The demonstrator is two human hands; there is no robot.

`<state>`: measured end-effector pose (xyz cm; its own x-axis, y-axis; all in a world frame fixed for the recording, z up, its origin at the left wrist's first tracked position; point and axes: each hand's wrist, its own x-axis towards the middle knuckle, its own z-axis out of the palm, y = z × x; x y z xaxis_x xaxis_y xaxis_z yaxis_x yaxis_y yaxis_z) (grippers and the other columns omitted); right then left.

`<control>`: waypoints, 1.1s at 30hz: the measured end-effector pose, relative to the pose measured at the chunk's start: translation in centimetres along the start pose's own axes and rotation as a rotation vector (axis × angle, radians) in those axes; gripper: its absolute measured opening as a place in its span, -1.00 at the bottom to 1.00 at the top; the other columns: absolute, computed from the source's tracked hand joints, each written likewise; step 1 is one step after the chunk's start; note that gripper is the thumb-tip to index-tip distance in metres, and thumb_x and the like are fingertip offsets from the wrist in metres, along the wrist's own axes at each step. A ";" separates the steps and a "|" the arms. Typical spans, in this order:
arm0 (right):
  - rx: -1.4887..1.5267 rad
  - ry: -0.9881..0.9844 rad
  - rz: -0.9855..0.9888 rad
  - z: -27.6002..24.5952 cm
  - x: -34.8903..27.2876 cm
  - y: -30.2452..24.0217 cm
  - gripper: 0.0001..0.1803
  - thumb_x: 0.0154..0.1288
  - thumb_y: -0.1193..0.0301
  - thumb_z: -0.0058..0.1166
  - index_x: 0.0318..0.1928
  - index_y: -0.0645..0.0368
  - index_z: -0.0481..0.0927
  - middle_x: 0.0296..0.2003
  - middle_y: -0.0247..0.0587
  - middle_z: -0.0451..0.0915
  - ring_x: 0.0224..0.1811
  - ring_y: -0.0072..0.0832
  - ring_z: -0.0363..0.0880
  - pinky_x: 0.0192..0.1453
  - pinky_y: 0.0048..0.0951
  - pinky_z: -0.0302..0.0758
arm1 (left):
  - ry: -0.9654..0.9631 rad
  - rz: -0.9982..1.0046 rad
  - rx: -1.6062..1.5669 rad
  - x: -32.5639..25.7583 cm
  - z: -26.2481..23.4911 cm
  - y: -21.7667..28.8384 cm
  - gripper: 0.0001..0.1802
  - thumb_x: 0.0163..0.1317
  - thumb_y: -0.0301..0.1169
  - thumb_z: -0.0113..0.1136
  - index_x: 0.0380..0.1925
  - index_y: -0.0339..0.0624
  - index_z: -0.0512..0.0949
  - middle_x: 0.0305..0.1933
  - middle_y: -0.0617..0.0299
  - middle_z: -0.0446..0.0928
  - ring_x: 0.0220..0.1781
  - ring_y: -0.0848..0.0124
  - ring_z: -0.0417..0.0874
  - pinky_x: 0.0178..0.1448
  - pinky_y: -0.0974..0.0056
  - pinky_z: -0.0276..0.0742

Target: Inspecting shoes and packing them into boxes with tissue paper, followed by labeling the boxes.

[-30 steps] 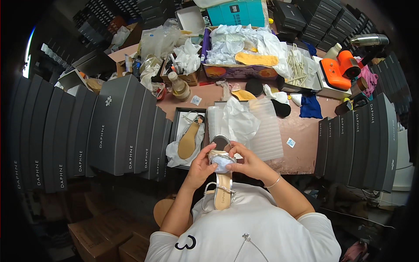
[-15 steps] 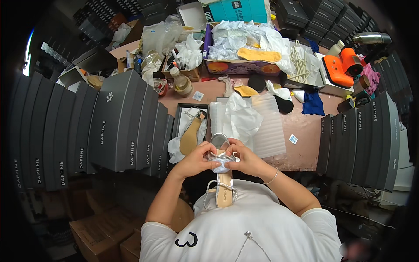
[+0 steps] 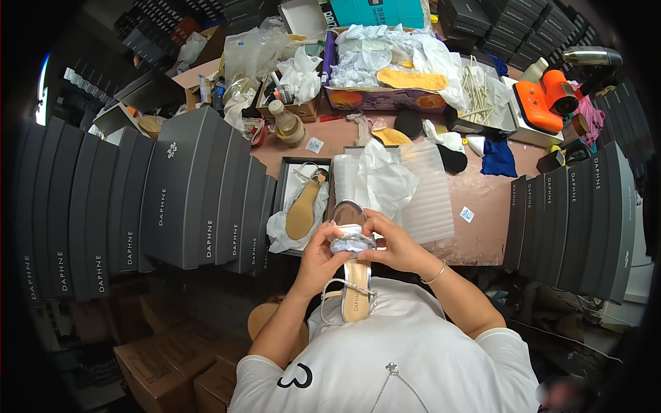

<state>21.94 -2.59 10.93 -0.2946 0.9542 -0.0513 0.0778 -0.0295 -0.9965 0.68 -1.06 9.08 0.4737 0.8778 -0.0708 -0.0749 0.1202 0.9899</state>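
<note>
Both my hands grip a silver strappy sandal [image 3: 357, 281] in front of my chest, its toe pointing away from me and its heel end against my shirt. My left hand [image 3: 322, 255] closes on the left side of the toe strap, and my right hand [image 3: 387, 244] on the right side. A wad of white tissue paper [image 3: 351, 245] bulges under the strap between my fingers. Beyond and to the left, the matching sandal [image 3: 301, 212] lies sole up on white paper in an open dark shoe box [image 3: 278, 199].
Dark grey shoe boxes [image 3: 180, 189] stand in rows at left, with another row [image 3: 575, 220] at right. Crumpled tissue [image 3: 385, 180] and a translucent foam sheet [image 3: 435, 199] lie on the pink table [image 3: 482, 237]. Farther back are a bottle [image 3: 287, 124], a paper-filled carton [image 3: 358, 100] and an orange tool [image 3: 536, 104].
The sandal has tilted slightly, with its toe now a little farther away from me. My left fingers have shifted along the strap, and my left forearm has moved inward.
</note>
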 end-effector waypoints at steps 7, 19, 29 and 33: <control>-0.063 0.089 -0.022 0.3 0.5 -0.7 -0.66 0.16 0.52 0.26 -0.21 0.22 0.32 0.17 0.09 0.37 0.08 -0.44 0.46 -0.11 -0.46 0.62 | 0.215 -0.116 -0.321 -0.7 2.5 -0.4 -0.25 0.29 -0.51 0.13 0.39 -0.23 -0.03 0.35 0.03 0.20 0.29 0.29 0.37 0.27 0.25 0.38; 0.300 0.174 0.058 -1.3 -0.2 -0.6 -0.67 0.33 0.49 0.09 0.07 0.26 0.41 -0.03 -0.23 0.51 -0.02 -0.54 0.52 0.02 -0.51 0.49 | 0.229 -0.562 -1.072 -0.1 2.3 0.8 -0.55 0.41 -0.24 -0.08 0.17 -0.30 0.37 -0.38 0.18 0.47 -0.48 0.45 0.48 -0.48 0.40 0.49; 0.158 -0.014 0.053 1.1 -3.9 -2.9 -0.79 0.22 0.46 0.25 -0.19 0.30 0.55 -0.33 -0.32 0.57 -0.33 -0.67 0.51 -0.19 -0.58 0.48 | 0.104 -0.581 -1.182 0.8 2.9 1.6 -0.52 0.37 -0.32 -0.08 0.22 -0.36 0.31 -0.36 0.14 0.48 -0.49 0.44 0.45 -0.51 0.40 0.46; 0.175 0.009 0.099 0.5 -3.7 -2.7 -0.82 0.23 0.45 0.23 -0.23 0.27 0.56 -0.39 -0.35 0.56 -0.36 -0.68 0.48 -0.23 -0.59 0.46 | 0.106 -0.609 -1.068 1.6 2.8 1.6 -0.49 0.39 -0.23 -0.06 0.21 -0.37 0.33 -0.36 0.15 0.49 -0.49 0.45 0.45 -0.50 0.41 0.44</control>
<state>22.38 -6.22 13.77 -0.2852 0.9468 -0.1494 -0.0616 -0.1736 -0.9829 3.82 -0.76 10.92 0.6126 0.5733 -0.5441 -0.5695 0.7975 0.1991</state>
